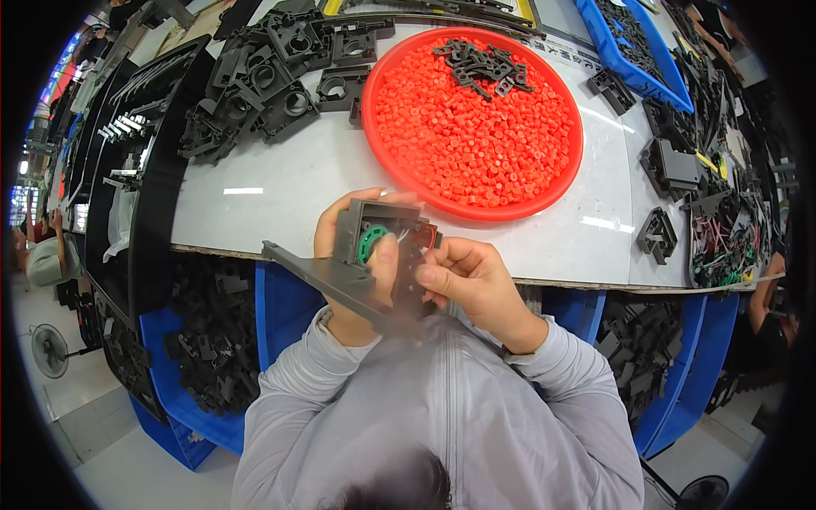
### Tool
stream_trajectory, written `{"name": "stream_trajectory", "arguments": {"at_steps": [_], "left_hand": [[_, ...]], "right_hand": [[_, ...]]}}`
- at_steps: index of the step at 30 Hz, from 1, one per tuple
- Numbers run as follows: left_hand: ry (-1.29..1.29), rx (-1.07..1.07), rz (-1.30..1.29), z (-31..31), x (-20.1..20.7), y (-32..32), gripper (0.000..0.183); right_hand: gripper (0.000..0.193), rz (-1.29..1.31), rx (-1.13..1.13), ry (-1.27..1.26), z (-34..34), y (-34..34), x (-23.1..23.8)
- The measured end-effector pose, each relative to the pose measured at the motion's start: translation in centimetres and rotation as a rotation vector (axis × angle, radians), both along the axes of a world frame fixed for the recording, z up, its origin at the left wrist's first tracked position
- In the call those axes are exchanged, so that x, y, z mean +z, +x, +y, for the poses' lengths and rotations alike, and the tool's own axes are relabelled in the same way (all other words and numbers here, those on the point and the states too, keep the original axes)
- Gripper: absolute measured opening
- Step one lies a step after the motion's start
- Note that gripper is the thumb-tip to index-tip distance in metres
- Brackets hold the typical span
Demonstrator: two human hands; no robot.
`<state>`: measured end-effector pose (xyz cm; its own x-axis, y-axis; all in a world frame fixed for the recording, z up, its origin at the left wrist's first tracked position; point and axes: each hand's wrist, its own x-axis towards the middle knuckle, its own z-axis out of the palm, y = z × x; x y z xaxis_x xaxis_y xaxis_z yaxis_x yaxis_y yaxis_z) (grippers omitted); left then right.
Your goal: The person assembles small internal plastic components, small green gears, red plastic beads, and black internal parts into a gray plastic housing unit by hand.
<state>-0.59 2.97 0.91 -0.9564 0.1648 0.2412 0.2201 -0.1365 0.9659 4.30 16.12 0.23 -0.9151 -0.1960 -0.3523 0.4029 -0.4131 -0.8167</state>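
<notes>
Just past the table's near edge, my left hand (385, 270) is wrapped round a dark grey plastic housing (361, 223), its thumb lying across the front. Inside the housing shows a green ring-shaped part (369, 242), with thin pale wires beside it. A long grey arm of the same assembly slants toward the lower right. My right hand (472, 280) pinches at the housing's right side, next to a small reddish-brown part (430, 236). What sits between its fingertips is too small and covered to make out. The lower end of the assembly is blurred.
A red round tray (374, 140) of small red caps, with black brackets (489, 66) on top, stands beyond my hands. Grey housings (263, 81) pile up at the left. Blue bins (280, 310) of dark parts sit below the table; another blue bin (680, 93) is far right.
</notes>
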Motion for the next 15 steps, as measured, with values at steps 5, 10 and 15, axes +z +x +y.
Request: {"name": "stream_trajectory", "arguments": {"at_steps": [5, 10, 15], "left_hand": [[0.091, -0.034, 0.016, -0.1, -0.6, 0.0, 0.037], [0.033, -0.002, -0.098, 0.0, 0.3, 0.0, 0.04], [0.151, -0.021, -0.181, 0.2, 1.1, 0.0, 0.04]], "right_hand": [[0.021, 0.061, -0.045, -0.019, -0.8, 0.2, -0.3], [0.023, 0.073, -0.051, -0.103, -0.8, -0.1, -0.7], [0.04, 0.156, 0.075, -0.164, -0.5, -0.5, -0.2]]}}
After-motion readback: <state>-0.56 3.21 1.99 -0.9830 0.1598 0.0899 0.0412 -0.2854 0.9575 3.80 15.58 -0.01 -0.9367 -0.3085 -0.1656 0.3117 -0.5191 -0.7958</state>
